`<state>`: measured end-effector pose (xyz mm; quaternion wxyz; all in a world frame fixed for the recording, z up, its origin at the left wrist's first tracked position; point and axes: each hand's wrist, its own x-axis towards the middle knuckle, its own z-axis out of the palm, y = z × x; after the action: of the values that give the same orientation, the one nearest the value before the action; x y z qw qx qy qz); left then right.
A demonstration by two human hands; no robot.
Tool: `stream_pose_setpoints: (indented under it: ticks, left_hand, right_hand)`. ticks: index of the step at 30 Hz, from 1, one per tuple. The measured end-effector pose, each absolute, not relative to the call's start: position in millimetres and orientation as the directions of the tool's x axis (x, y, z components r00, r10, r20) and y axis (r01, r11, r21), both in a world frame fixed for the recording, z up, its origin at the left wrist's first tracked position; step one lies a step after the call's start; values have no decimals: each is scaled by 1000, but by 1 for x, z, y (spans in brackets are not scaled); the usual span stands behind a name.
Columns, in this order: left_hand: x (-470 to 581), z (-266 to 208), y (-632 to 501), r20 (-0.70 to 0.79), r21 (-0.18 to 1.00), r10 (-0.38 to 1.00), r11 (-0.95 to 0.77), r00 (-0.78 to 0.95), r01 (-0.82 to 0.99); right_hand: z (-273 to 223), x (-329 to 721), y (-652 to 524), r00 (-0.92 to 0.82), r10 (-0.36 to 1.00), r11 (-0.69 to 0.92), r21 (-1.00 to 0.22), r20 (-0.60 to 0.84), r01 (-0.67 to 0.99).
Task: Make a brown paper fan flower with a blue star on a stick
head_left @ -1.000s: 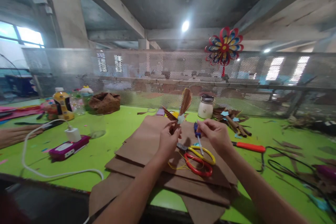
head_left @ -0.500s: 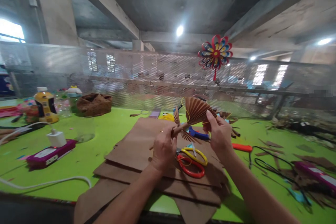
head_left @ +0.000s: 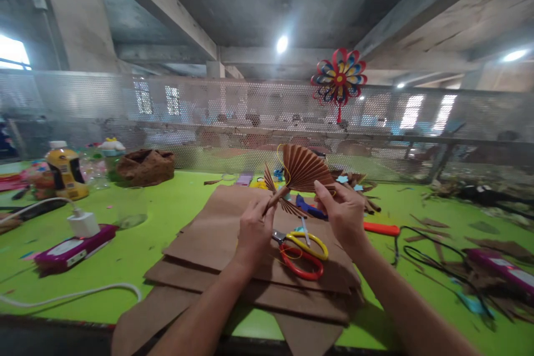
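Note:
A brown pleated paper fan (head_left: 306, 169) is spread above the stacked brown paper sheets (head_left: 208, 233). My left hand (head_left: 255, 231) is closed round its rolled paper stem (head_left: 275, 200), where smaller pleated pieces stick out. The fingers of my right hand (head_left: 342, 208) pinch the fan's right edge. A thin yellow thread loops by the fan's left side. Below the hands, scissors (head_left: 302, 256) with one red and one yellow handle lie on the paper. Behind the right hand shows a blue glue gun (head_left: 308, 208), partly hidden.
Purple power strips (head_left: 75, 247) lie left and right, with a white cable and black cord. A yellow bottle (head_left: 67, 172), a clear cup (head_left: 131, 208) and a brown paper bag (head_left: 146, 167) stand left. Paper scraps cover the right; a perforated screen (head_left: 200, 139) runs behind.
Both hands and the fan have shifted slightly left in view, as has the whole scene. The fan now faces the camera more fully, its pleats wider in sight. Both grips stay the same.

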<state>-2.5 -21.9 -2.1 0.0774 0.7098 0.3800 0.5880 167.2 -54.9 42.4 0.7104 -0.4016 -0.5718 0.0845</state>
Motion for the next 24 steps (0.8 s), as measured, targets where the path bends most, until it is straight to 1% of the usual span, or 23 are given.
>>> stream_pose_setpoints:
  ticks: [3,6,11,17,21,24]
  left_hand:
    - [-4,-2,-20,778,560,628,-683,-15,469]
    - [-4,-2,-20,770,582,637,-668,-49,465]
    - [-5,-2,-20,754,627,651,-672,-89,395]
    - [-1,-3,-22,730,667,676,-673,-101,320]
    - [1,-2,-23,699,706,710,-666,-85,239]
    - [1,-2,-22,669,731,743,-648,-31,214]
  right_hand:
    - [37,159,-59,265,525,687,-586,809,429]
    - [28,150,-60,226,486,683,-528,844,505]
    - [18,140,-63,153,499,678,-494,853,544]
    - [19,135,-70,-19,469,706,-362,883,608]
    - [17,135,-70,-42,430,718,-314,902,621]
    - [22,141,-70,7,432,688,-334,902,644]
